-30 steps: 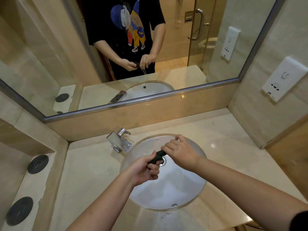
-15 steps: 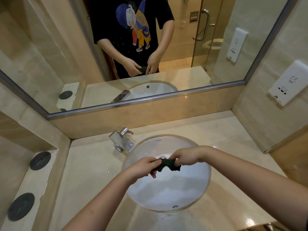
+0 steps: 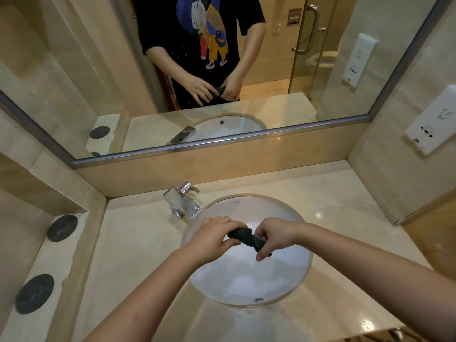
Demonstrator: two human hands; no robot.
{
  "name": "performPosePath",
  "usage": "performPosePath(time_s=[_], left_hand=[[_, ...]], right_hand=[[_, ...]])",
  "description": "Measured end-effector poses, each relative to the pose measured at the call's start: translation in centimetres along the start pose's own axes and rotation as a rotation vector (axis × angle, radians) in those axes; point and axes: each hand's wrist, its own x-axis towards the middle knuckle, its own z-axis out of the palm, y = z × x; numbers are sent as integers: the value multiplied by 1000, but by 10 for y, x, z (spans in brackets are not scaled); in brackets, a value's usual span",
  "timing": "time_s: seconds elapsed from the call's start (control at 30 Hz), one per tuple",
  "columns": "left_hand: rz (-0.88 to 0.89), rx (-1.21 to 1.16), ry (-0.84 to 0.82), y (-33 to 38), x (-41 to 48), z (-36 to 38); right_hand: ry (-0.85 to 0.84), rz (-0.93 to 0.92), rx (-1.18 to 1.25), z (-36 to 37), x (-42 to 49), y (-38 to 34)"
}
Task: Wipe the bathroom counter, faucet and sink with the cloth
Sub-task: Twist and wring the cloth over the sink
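Note:
A dark green cloth (image 3: 244, 236), twisted into a short roll, hangs above the white oval sink (image 3: 246, 280). My left hand (image 3: 214, 236) grips its left end and my right hand (image 3: 274, 235) grips its right end, fingers curled round it. The square chrome faucet (image 3: 182, 201) stands at the sink's back left, a little beyond my left hand. The beige marble counter (image 3: 133, 255) surrounds the sink, with water drops left of the bowl and along its front rim.
A large mirror (image 3: 74, 70) fills the back wall and reflects a person in a black printed shirt. Two black round discs (image 3: 62, 227) lie on a lower ledge at the left. A white socket panel (image 3: 430, 125) is on the right wall.
The cloth went from a small wad between my close hands to a longer roll. My hands have drawn apart over the sink, and the view has shifted slightly.

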Motion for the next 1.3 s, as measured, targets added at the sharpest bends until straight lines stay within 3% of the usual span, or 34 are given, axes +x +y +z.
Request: performPosePath(time_s=[0.07,0.23,0.37,0.57,0.63,0.73,0.87,1.0,1.13,1.3], left_hand=[[-6,11,36,-4,-2,1],[29,38,115,-11,-4,-2],[34,54,144,-12,-5,-4],[-33,43,-23,-7,-4,-7],[-121,4,-82,-4,-3,-7],[-376,-169,-136,4,1,-5],[-738,-826,-179,5,5,0],[-924,-1230,-333,2,8,-2],[-952,-1381,-453,2,11,-13],[-976,-1526,-468,6,11,-17]], right_hand=[[72,1,41,1,-2,-1],[-113,3,390,-8,-10,0],[25,-9,367,-3,-6,-3],[32,-69,450,7,-3,-3],[75,-97,269,9,-2,-6],[340,-151,-380,11,9,-6],[645,-271,-854,12,21,8],[825,-401,-1001,5,20,13],[1004,-524,-967,3,25,15],[1128,-595,-930,-1,29,14]])
